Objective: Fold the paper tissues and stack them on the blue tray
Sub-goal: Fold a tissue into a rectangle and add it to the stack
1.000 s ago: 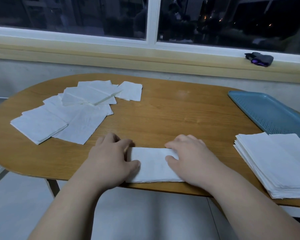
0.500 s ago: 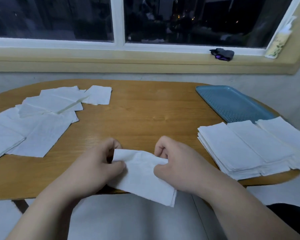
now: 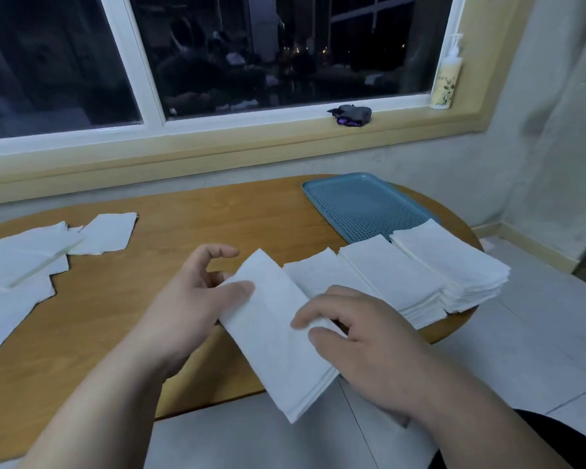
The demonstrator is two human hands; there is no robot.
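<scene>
Folded tissue: the folded tissue (image 3: 271,333) was a long white strip held above the near edge of the table (image 3: 183,228), running from 11 o'clock down to 5 o'clock, its low end hanging past the rim.
Right hand: the right hand (image 3: 372,343) was half closed, thumb and fingertips pinching the strip's right-hand edge near the middle.
Left hand: the left hand (image 3: 186,299) had its thumb laid on the strip's upper left edge, with the middle fingers apparently behind it in a light pinch; the forefinger curled free above.
Handling: probably very light, limp and thin. It would sag wherever unsupported, spring open at the layered end, and tear or crease if tugged.
Where to hold: judged best by the two long edges, pinched softly, then laid flat rather than dropped.
Folded stacks: at 2 o'clock from the strip, two thick folded stacks (image 3: 420,279) lay side by side. They were mostly on the table at the tray's near end, and whether the far one overlapped the tray could not be told.
Loose tissues: the loose tissues (image 3: 24,265) lay at 9 to 10 o'clock, flat and overlapping.
Blue tray: the blue tray (image 3: 359,201) was at 1 o'clock, its perforated floor showing beyond the stacks.
Sill: a dark bundle (image 3: 351,115) and a pump bottle (image 3: 449,76) stood farthest off, at 1 o'clock.
</scene>
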